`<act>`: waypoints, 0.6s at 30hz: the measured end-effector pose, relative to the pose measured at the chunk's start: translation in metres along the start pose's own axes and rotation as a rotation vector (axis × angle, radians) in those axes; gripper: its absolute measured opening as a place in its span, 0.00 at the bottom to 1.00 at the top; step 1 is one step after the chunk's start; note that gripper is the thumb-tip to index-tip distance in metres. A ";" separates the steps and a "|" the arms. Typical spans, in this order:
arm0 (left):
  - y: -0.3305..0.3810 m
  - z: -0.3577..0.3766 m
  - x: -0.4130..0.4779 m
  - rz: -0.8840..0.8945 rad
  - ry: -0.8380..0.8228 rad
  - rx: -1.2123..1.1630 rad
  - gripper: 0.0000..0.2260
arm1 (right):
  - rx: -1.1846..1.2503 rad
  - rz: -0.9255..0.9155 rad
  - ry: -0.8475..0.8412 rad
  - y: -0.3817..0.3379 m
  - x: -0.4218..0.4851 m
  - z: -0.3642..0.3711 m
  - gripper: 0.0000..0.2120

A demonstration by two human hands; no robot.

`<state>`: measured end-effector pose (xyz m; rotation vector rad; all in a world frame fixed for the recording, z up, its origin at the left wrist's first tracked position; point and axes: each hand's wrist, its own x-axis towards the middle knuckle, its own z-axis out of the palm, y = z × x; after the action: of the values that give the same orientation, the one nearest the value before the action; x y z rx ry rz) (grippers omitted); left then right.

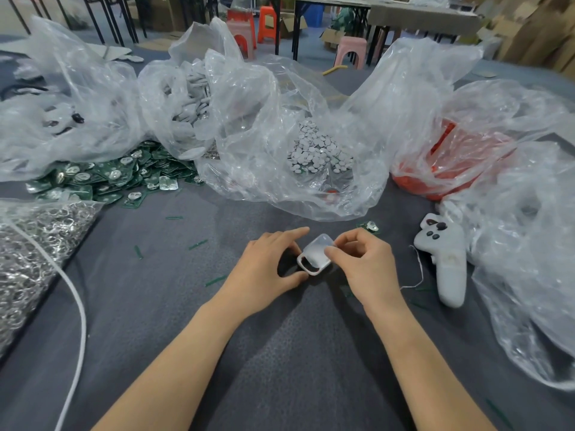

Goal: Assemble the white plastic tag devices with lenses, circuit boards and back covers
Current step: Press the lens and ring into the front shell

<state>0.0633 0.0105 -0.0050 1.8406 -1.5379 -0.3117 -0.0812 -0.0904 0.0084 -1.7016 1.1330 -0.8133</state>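
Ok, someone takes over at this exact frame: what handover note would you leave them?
Left hand: holds the white tag between thumb and fingers, over the grey table.
Right hand: pinches the tag's right edge.
Parts: green circuit boards heaped far left; one loose board just beyond the right hand; small white discs in the open centre bag.
Done: one tag in hand; what is inside it cannot be seen.
Left: finish this tag, then work through the piles.

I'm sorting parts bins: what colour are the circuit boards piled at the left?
Green, with silvery metal parts on them; the circuit boards show in the head view.
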 end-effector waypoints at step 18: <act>0.001 -0.001 0.000 0.036 0.006 -0.012 0.16 | -0.153 -0.079 -0.102 0.001 0.001 0.000 0.09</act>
<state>0.0630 0.0109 -0.0038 1.8012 -1.5601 -0.2981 -0.0814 -0.0911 0.0077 -1.9028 1.0876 -0.6945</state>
